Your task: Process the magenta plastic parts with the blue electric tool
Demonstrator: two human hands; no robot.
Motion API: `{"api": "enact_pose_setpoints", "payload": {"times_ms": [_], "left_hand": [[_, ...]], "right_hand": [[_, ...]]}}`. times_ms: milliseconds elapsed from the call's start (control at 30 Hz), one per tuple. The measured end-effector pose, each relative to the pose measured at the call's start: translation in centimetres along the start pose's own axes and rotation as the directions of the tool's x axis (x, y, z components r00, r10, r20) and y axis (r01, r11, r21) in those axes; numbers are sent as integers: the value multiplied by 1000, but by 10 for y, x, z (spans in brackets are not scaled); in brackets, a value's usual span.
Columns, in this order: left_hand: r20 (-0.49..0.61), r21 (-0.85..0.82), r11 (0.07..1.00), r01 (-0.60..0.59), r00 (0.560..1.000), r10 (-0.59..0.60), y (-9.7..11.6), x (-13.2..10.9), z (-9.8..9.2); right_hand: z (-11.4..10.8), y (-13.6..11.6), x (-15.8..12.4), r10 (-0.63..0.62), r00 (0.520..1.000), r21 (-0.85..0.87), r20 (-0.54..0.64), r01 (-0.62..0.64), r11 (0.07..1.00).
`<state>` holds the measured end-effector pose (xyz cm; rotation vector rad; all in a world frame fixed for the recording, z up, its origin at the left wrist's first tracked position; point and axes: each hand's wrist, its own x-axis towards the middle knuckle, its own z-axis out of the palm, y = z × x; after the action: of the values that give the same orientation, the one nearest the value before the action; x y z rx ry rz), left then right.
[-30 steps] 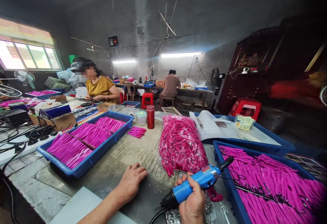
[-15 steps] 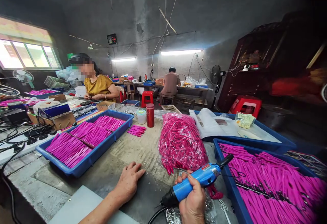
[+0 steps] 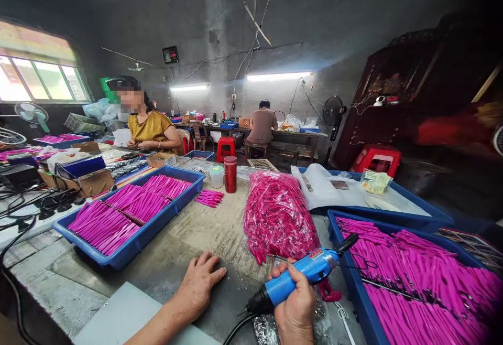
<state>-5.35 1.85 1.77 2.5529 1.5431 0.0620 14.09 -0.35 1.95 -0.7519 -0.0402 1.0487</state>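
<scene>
Palm down on the worktable (image 3: 184, 240), my left hand (image 3: 198, 284) lies open with its fingers spread, beside tiny scattered metal bits (image 3: 231, 269). My right hand (image 3: 294, 303) is wrapped around a blue electric screwdriver (image 3: 301, 277), whose black nose points down and left over the table. A cord runs from its lower end. Beneath that hand a clear bag of small metal parts (image 3: 263, 329) shows in part. Just beyond the screwdriver sits a clear plastic bag packed with pink pieces (image 3: 277, 214).
Blue trays of pink handle-like pieces stand left (image 3: 135, 253) and right (image 3: 349, 282). A few pink pieces (image 3: 209, 198) lie near a red canister (image 3: 230, 174) and a lidded tub (image 3: 216, 177). A pale board (image 3: 129, 316) lies at the front. Two other people sit farther back.
The view has shifted slightly. My left hand's thumb and fingers look a little more spread on the table. My right hand keeps its hold on the screwdriver, almost unmoved.
</scene>
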Motion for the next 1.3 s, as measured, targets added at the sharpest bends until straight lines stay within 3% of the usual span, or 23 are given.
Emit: {"api": "enact_pose_setpoints", "payload": {"times_ms": [167, 433, 1300], "left_hand": [[-12, -17, 1000, 24, 1000, -25, 0, 3, -2], [2, 42, 997, -61, 998, 61, 6, 20, -3], [-71, -4, 988, 157, 985, -156, -16, 20, -5]], "right_hand": [[-2, 2, 0, -39, 999, -7, 33, 39, 999], [-2, 0, 0, -24, 1000, -11, 17, 24, 1000], [-6, 6, 4, -74, 996, -30, 45, 76, 997]]}}
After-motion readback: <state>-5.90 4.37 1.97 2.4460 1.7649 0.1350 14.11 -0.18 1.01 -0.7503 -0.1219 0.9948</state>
